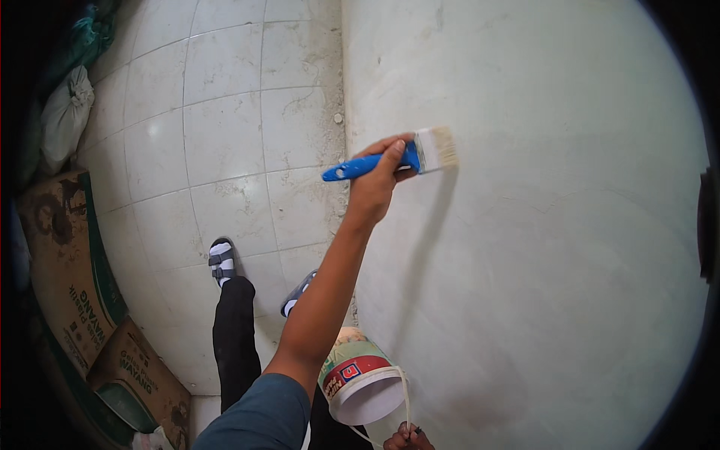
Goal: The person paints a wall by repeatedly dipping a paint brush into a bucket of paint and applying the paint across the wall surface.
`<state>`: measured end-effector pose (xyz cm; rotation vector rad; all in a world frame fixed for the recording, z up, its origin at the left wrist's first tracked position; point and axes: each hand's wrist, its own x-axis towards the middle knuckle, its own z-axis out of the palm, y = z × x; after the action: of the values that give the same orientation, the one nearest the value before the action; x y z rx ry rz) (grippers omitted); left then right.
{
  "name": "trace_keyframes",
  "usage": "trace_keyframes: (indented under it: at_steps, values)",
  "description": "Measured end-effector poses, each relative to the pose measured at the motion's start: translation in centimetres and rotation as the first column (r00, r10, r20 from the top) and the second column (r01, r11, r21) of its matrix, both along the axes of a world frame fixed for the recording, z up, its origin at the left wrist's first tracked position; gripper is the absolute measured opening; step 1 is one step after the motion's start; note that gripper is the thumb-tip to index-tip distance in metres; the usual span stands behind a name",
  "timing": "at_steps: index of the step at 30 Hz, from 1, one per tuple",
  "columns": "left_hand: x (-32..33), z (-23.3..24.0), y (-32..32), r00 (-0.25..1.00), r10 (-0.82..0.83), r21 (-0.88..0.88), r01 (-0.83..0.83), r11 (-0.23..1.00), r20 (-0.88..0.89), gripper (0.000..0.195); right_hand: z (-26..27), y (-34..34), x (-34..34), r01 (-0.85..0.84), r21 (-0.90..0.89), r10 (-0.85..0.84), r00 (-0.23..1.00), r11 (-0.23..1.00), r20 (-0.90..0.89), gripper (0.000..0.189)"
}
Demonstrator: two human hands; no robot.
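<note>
My left hand (374, 185) grips the blue handle of a flat paintbrush (368, 166), with the thumb on top near the ferrule. Its pale bristles (445, 147) meet or nearly meet the pale, smooth wall (540, 270); exact contact is hard to see. A shadow falls down the wall from the brush. At the bottom edge, my right hand (408, 437) is closed on the thin handle of a plastic paint bucket (360, 371). The bucket hangs beside my legs, its mouth towards me. Its inside looks pale, and what lies at the bottom is not visible.
Dusty white floor tiles (225, 140) run along the wall, with crumbled debris (337, 118) at its foot. On the left lie cardboard boxes (67, 270) bearing writing, a tied white sack (67, 121) and green bagging (93, 34). My sandalled foot (222, 261) stands on the tiles.
</note>
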<state>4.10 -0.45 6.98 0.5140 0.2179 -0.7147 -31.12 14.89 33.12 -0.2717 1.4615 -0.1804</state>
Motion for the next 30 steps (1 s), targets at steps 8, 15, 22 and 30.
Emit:
trace_keyframes:
  at_steps: [8, 15, 22, 30]
  values:
    - [-4.6, -16.4, 0.4, 0.876, -0.283, 0.648, -0.043, 0.76, 0.39, 0.023, -0.4, -0.4, 0.0, 0.04, 0.053, -0.039, 0.999, 0.998, -0.016, 0.015]
    - [-2.9, 1.1, -1.3, 0.991, -0.032, 0.248, -0.001, 0.969, 0.127, 0.021, -0.3, -1.1, 0.5, 0.058, 0.026, -0.058, 0.998, 0.998, -0.009, 0.013]
    - [-7.9, 5.6, 0.7, 0.999, -0.012, 0.118, 0.006, 0.993, 0.052, 0.016, -1.2, -1.2, 1.1, 0.098, 0.063, -0.094, 0.993, 0.993, -0.068, 0.011]
    - [-8.3, -1.1, -0.2, 0.994, -0.111, 0.172, 0.112, 0.979, -0.01, 0.038, -1.2, -1.5, 1.5, 0.05, 0.046, -0.047, 0.997, 0.998, -0.058, 0.011]
